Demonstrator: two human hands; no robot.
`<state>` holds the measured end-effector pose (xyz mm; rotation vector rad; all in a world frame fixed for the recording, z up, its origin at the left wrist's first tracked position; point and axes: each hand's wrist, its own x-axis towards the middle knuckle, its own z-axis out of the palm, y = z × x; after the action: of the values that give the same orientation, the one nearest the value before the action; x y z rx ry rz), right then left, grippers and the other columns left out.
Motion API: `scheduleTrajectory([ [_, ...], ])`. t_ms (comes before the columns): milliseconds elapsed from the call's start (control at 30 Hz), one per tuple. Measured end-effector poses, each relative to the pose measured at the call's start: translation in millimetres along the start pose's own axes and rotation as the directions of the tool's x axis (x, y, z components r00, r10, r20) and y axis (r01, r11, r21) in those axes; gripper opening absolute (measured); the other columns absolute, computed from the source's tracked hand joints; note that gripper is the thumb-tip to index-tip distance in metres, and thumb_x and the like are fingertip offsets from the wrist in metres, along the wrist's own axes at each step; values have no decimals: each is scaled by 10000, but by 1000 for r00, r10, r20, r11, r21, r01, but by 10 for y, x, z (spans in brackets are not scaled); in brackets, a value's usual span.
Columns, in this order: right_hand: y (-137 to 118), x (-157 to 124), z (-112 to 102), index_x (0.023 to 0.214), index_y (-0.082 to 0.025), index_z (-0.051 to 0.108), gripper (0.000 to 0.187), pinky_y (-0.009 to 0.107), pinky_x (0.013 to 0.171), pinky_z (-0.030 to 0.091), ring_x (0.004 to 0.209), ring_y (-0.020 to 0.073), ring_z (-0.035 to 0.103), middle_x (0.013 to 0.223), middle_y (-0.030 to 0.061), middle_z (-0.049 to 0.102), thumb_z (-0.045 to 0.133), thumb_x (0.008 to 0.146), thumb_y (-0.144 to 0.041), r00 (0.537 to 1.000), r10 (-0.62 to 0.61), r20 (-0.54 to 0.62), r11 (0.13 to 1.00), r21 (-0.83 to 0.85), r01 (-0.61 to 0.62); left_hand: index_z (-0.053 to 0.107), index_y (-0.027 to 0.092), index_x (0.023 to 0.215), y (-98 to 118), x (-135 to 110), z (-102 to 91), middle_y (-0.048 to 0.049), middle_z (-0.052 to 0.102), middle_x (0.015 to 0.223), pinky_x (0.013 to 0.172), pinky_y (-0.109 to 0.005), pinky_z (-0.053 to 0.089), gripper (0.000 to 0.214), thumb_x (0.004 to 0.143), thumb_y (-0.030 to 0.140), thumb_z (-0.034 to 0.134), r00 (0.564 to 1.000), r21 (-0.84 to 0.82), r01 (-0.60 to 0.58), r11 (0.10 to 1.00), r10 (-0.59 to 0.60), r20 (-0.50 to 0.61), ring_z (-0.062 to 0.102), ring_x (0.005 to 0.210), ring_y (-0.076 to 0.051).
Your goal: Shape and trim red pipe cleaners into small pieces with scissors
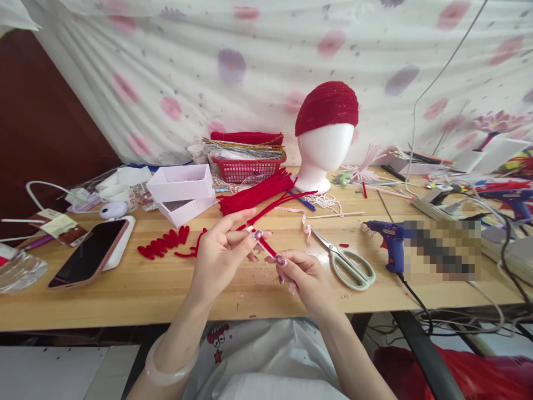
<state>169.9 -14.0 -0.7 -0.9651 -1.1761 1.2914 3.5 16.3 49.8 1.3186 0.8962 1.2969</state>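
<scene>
Between my hands stretches a short red pipe cleaner (267,248), lying along a pale narrow strip that looks like measuring tape. My left hand (219,253) pinches the upper end between thumb and finger. The lower end is pinched by my right hand (306,278), with a bit of pale strip showing under its fingers. Past my right hand, a printed tape measure (307,229) lies curled beside scissors (352,266) with pale green handles. Left of my left hand are several looped red pipe cleaner pieces (162,244). A bundle of long red pipe cleaners (256,194) lies behind the hands.
A white foam head (322,153) wears a red wrapped cap. Behind stand a red basket (250,168) and a white box (181,183). A blue glue gun (389,239) with cords sits at right; a phone (89,250) is at left.
</scene>
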Motion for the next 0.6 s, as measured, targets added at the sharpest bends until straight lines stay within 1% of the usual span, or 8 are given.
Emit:
scheduleTrajectory([
  [233,-18,1,11,777,-182,785,297,228,459,313,523,116,441,522,-17,536,715,797,-470,999,22,-25,1000,-15,-23,653,159,1161,2,6,14,-45,800,783,511,-153,550,447,763,318,783,1000,-27,15,1000,-15,-17,625,487,-79],
  [467,-26,1,20,759,-184,783,310,234,462,328,509,118,440,515,-16,541,718,784,-486,999,13,-44,999,-28,-15,665,158,1146,10,-1,28,-52,799,785,511,-161,548,445,757,338,785,999,-26,17,1000,-18,-28,642,507,-90],
  [600,-11,-4,16,758,-185,786,298,230,461,320,508,112,428,521,-16,542,725,789,-474,999,1,-39,1000,-2,-1,669,157,1144,6,1,44,-58,800,798,517,-170,548,446,755,343,783,999,-19,24,1000,-25,-33,651,516,-97],
])
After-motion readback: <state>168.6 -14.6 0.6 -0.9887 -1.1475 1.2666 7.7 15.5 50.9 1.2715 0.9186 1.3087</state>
